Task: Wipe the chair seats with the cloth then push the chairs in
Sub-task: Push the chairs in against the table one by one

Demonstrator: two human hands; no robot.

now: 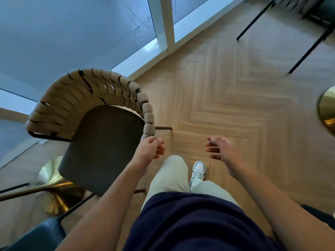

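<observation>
A chair with a dark seat (101, 147) and a tan woven curved backrest (87, 91) stands at the left, near the window. My left hand (151, 148) hovers at the right end of the backrest, fingers loosely curled, holding nothing; whether it touches the backrest I cannot tell. My right hand (220, 148) hangs over the wooden floor to the right, fingers apart and empty. No cloth is in view.
A gold table base (54, 192) sits at the lower left beside another dark blue chair seat (39, 234). A second gold base (328, 111) shows at the right edge. Black legs of a further chair (308, 48) stand at the top right. Herringbone floor lies ahead; floor-length windows on the left.
</observation>
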